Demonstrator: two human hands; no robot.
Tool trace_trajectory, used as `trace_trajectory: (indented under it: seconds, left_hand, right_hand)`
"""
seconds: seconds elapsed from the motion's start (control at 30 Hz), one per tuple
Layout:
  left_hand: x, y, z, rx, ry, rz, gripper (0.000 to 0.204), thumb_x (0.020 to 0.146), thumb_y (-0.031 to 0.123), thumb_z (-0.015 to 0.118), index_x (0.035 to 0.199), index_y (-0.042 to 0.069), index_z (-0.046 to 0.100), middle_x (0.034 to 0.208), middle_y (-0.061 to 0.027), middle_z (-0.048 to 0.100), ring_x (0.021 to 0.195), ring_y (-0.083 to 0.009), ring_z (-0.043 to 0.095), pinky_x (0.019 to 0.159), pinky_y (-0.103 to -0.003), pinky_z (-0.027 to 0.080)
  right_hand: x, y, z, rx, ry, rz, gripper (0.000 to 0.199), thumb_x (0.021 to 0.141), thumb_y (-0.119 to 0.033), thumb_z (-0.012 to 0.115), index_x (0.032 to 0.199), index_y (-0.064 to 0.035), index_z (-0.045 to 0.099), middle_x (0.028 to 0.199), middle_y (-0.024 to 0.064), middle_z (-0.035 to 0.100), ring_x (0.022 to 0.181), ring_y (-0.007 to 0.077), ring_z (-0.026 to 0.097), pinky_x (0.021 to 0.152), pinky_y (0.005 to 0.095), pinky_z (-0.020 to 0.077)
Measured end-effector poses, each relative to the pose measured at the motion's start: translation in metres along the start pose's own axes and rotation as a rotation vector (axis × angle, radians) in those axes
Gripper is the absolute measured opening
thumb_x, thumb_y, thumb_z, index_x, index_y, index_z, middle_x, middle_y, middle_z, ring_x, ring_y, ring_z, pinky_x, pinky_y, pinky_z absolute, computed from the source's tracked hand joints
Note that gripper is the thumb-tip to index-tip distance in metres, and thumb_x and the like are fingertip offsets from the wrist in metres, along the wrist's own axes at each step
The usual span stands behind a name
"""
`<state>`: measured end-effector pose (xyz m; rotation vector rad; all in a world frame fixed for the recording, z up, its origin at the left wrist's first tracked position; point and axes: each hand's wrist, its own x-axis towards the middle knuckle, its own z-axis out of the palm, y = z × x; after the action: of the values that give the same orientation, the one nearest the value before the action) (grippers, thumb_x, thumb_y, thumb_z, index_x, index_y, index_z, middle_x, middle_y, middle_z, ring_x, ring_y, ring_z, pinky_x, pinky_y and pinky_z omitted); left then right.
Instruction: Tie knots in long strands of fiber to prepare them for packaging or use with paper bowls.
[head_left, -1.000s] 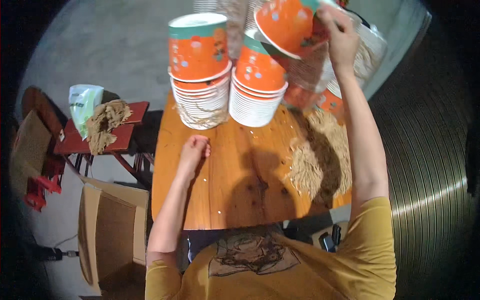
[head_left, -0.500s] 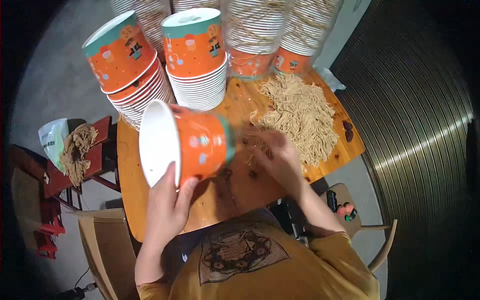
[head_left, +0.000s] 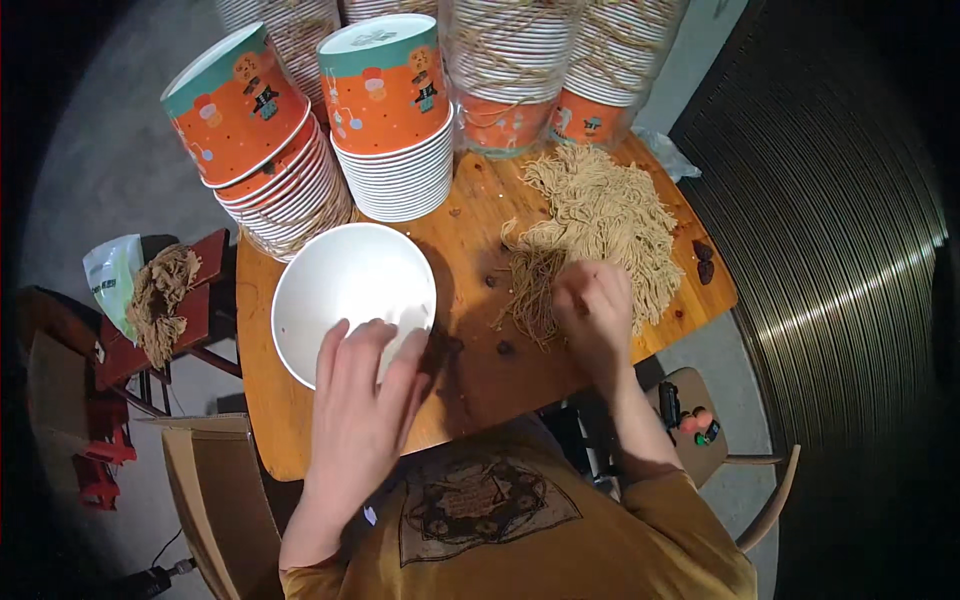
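A white-lined paper bucket (head_left: pixel 340 265) stands mouth up on the wooden table, with a few tiny dark specks inside. My left hand (head_left: pixel 365 375) reaches over its near rim, fingers spread and partly inside the mouth, not gripping it. My right hand (head_left: pixel 597 305) is curled at the near edge of a heap of tan string-like strands (head_left: pixel 620 220). Thinner brown strands (head_left: pixel 535 285) lie beside its fingers; whether it pinches any is hidden.
Upside-down stacks of orange and green paper buckets (head_left: pixel 385 95) fill the table's far left. Bagged stacks (head_left: pixel 510 60) with tan strands around them stand behind. Two dark dried pieces (head_left: pixel 704 262) lie at the table's right edge. A red stool (head_left: pixel 205 290) holds more strands; an open cardboard box (head_left: pixel 225 490) is lower left.
The bucket, earlier tilted sideways in my left hand, now sits upright on the table. My left hand has let go and spread. My right hand has moved right, onto the strands.
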<state>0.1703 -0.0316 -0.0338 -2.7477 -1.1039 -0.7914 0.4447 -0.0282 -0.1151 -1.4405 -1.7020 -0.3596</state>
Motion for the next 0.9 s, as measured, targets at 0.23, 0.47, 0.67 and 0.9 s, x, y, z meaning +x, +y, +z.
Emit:
trace_trajectory:
  seconds: [0.23,0.47,0.67,0.9]
  left_hand:
    - [-0.012,0.024,0.015,-0.517,0.073,0.069,0.045,0.073,-0.007,0.064,0.117,-0.002,0.057,0.111,-0.0173,0.056,0.101,-0.0343,0.058,0.083,-0.039,0.05]
    - [-0.045,0.016,0.004,-0.884,-0.152,-0.157,0.039,0.08,-0.003,0.055,0.119,-0.002,0.054,0.111,-0.0191,0.058,0.102,-0.0328,0.058,0.086,-0.039,0.049]
    - [-0.066,0.018,0.02,-1.27,0.095,-0.265,0.035,0.093,0.015,0.048,0.124,-0.002,0.047,0.115,-0.0153,0.052,0.102,-0.0223,0.054,0.088,-0.034,0.044]
    - [-0.069,0.028,0.036,-1.39,0.295,-0.448,0.047,0.095,0.025,0.054,0.13,0.0,0.033,0.116,-0.0112,0.047,0.099,-0.0169,0.051,0.085,-0.031,0.044]
  right_hand:
    - [-0.014,-0.089,-0.023,0.525,-0.3,-0.145,0.016,0.074,-0.01,0.07,0.087,-0.0084,0.062,0.079,0.0077,0.06,0.073,0.0268,0.06,0.064,0.0367,0.0473]
    - [-0.017,-0.114,-0.024,0.915,-0.457,-0.047,0.018,0.075,-0.013,0.074,0.087,-0.0073,0.061,0.08,0.0066,0.059,0.072,0.0261,0.06,0.065,0.0347,0.0479]
    - [-0.002,-0.124,-0.025,0.863,-0.427,-0.093,0.011,0.077,-0.01,0.073,0.08,-0.0069,0.063,0.093,0.0077,0.058,0.091,0.0225,0.058,0.074,0.0345,0.0489]
    - [0.005,-0.121,-0.008,1.321,-0.568,0.169,0.008,0.077,-0.01,0.072,0.079,-0.0044,0.067,0.109,0.0099,0.057,0.101,0.021,0.054,0.089,0.0339,0.0427]
